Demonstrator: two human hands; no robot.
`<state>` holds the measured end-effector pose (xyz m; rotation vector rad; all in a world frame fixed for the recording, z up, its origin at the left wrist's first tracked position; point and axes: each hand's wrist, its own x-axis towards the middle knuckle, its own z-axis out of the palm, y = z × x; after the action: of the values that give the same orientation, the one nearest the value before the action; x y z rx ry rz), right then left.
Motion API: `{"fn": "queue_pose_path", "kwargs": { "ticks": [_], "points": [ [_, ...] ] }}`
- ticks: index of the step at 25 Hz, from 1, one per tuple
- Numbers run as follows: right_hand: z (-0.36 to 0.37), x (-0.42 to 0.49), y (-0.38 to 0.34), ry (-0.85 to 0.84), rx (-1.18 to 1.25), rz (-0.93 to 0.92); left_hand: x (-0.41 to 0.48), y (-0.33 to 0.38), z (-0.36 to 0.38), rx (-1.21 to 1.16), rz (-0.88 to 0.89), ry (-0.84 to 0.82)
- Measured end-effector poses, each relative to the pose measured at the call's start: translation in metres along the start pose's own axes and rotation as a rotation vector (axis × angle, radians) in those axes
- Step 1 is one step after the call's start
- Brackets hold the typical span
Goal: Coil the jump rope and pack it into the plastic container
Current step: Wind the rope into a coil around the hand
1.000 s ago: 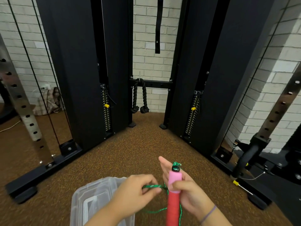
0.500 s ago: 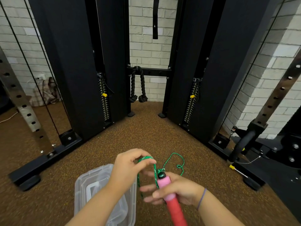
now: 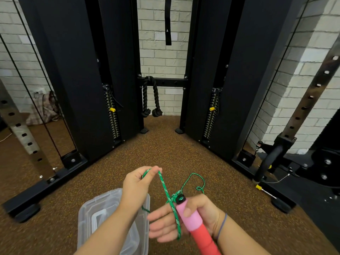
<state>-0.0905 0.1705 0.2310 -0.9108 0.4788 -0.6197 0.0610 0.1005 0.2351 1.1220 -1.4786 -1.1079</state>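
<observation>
While no brand or readable lettering shows anywhere, a small pale arrow mark sits on the black strap (image 3: 168, 24) hanging at the far centre. Brown speckled rubber flooring (image 3: 160, 153) runs to a white brick wall (image 3: 161, 57), flanked by two black weight-stack towers (image 3: 77, 70), each with one yellow selector pin (image 3: 112, 109). One black knotted rope attachment (image 3: 150, 96) hangs between them. Near the left, one clear plastic container (image 3: 86, 218) rests on the floor. The left hand (image 3: 137, 183) pinches the green jump rope (image 3: 164, 188) above it, holding the cord taut. The right hand (image 3: 185, 216) grips the pink-and-red handle (image 3: 195, 223) under its thumb, fingers spread loosely, with the cord looped across them.
</observation>
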Motion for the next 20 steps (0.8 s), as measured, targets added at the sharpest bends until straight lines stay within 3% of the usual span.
{"fn": "queue_pose_path", "kwargs": {
  "ticks": [3, 5, 7, 13, 20],
  "points": [
    [0.008, 0.004, -0.001, -0.007, 0.035, -0.148, 0.000, -0.006, 0.009, -0.175, -0.269, -0.075],
    [0.009, 0.004, -0.003, 0.027, 0.085, -0.272, -0.005, -0.004, 0.009, -0.264, -0.366, -0.278],
    [0.007, 0.003, -0.006, 0.010, 0.165, -0.402, -0.015, 0.004, 0.011, -0.306, -0.365, -0.513],
    [-0.005, -0.004, -0.020, 0.062, 0.404, -0.691, -0.018, 0.006, 0.006, -0.358, -0.439, -0.748],
    [-0.012, -0.012, -0.026, 0.167, 0.420, -0.784, -0.008, 0.021, -0.017, -0.299, -0.372, -0.805]
  ]
}}
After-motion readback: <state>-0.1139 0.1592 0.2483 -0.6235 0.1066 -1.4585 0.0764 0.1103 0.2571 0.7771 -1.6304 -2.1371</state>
